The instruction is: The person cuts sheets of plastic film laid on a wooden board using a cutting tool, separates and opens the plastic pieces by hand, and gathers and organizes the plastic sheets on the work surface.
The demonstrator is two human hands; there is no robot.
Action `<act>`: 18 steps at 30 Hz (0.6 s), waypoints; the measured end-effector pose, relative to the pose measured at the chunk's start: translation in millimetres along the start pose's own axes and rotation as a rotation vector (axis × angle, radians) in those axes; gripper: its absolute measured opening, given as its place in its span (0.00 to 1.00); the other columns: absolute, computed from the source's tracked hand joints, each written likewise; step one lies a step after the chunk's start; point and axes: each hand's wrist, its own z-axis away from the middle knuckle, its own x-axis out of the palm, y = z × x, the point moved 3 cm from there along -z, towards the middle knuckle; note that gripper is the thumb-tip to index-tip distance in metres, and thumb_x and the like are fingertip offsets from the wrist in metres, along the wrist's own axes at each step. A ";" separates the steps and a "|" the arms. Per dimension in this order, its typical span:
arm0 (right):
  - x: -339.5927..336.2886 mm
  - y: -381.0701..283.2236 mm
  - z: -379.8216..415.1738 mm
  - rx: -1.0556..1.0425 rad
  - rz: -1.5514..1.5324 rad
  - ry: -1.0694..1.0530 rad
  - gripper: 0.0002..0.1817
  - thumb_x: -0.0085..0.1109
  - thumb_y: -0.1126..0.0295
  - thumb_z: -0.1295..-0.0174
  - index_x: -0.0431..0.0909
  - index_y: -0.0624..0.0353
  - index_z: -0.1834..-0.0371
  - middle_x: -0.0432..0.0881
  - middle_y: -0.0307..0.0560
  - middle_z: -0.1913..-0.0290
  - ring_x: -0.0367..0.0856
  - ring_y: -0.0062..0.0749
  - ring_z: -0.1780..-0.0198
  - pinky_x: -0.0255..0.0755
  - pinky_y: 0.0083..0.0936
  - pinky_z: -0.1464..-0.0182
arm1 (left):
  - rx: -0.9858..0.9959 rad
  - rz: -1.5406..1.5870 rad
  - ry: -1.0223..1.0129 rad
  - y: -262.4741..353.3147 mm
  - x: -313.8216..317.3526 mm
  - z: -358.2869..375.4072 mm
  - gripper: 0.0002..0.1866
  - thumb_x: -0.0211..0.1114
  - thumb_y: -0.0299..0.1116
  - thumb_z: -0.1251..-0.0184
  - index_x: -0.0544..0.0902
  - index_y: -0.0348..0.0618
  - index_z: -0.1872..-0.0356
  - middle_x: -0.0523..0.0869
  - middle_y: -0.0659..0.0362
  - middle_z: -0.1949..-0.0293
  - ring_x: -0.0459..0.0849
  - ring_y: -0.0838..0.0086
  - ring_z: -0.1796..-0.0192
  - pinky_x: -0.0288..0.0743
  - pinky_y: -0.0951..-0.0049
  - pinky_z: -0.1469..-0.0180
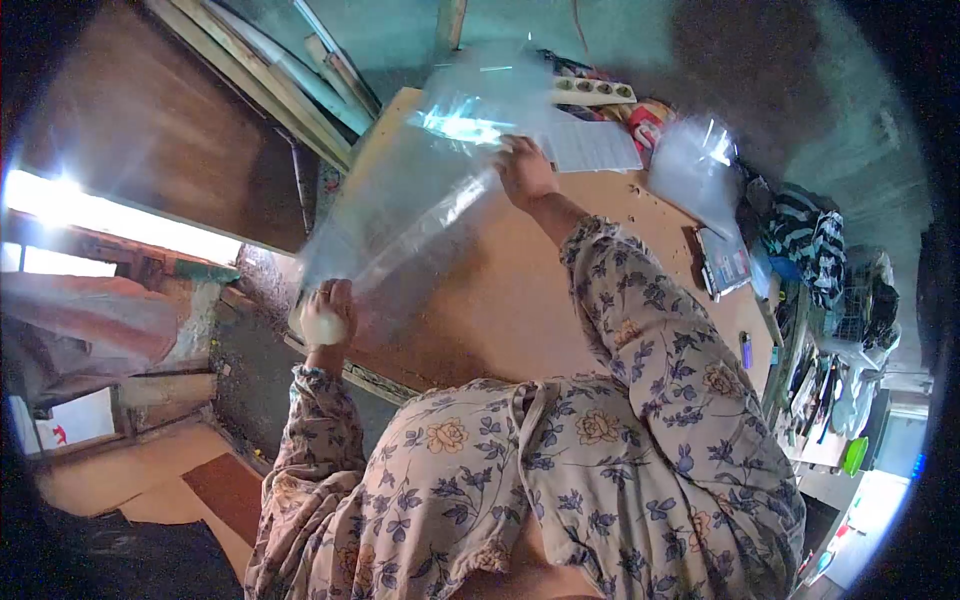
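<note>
A clear plastic sheet (420, 210), perhaps a bag, stretches slantwise above the left part of the tan tabletop (540, 290). Its surface throws bright reflections and is partly blurred. At its lower left end, my left hand (326, 318) is closed on the plastic, near the table's front left edge; something whitish covers part of the back of this hand. Higher up, my right hand (525, 172) pinches the right side of the sheet, with the fingertips partly lost in glare. Just right of that hand lies a white printed paper (592, 147).
Another clear plastic bundle (695, 175) lies at the table's right. Nearby are a small box (722, 262) and a purple lighter-like object (746, 350). A power strip (593, 91) sits at the back. Wooden boards (265, 75) lean at the upper left.
</note>
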 end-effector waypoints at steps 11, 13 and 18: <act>16.6 14.2 11.9 0.136 0.186 -0.381 0.10 0.47 0.65 0.43 0.78 0.53 0.65 0.71 0.53 0.49 0.70 0.52 0.50 0.68 0.41 0.50 | -0.236 -0.002 -0.249 -18.7 8.2 -12.0 0.05 0.54 0.36 0.46 0.75 0.52 0.69 0.77 0.59 0.66 0.78 0.58 0.65 0.72 0.60 0.66; 41.4 24.5 -4.0 0.236 0.075 -0.534 0.12 0.45 0.63 0.41 0.77 0.58 0.66 0.73 0.55 0.55 0.72 0.48 0.53 0.70 0.40 0.55 | -0.260 -0.025 -0.131 -35.5 -3.9 -40.7 0.05 0.55 0.35 0.45 0.75 0.48 0.71 0.79 0.56 0.67 0.79 0.59 0.67 0.72 0.62 0.65; -3.2 -31.5 -49.7 0.204 -0.441 0.178 0.08 0.54 0.69 0.49 0.75 0.58 0.65 0.76 0.55 0.62 0.76 0.44 0.62 0.71 0.32 0.61 | -0.386 0.345 0.389 -73.4 -35.7 -102.0 0.11 0.54 0.22 0.46 0.73 0.38 0.60 0.78 0.56 0.64 0.77 0.70 0.62 0.70 0.73 0.58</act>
